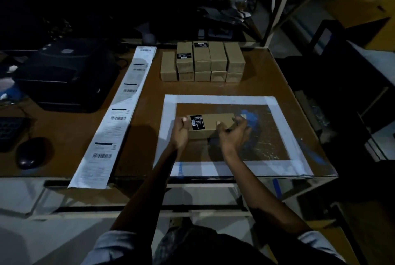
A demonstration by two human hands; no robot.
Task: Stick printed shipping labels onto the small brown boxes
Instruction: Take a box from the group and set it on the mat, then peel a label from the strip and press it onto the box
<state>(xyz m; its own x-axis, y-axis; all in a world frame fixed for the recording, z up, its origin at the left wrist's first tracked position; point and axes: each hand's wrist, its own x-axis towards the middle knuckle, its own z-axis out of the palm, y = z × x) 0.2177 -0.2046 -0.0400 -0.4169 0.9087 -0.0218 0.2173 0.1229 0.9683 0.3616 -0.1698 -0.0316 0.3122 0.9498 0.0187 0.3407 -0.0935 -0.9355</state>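
Both hands clamp one small brown box [210, 124] inside the taped square [222, 99], left hand [181, 131] on its 9 o'clock end, right hand [232, 134] on its 3 o'clock end. Label strip [116, 115] lies at 9 o'clock, box stack [203, 61] at 12. Box looks light, stiff cardboard; hold it by the short ends. Labels look thin and floppy, so lift one by a corner.

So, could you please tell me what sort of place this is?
Probably a packing or shipping station: a strip of printed labels lies on the desk, a label printer sits at the left, and small brown boxes are stacked behind.
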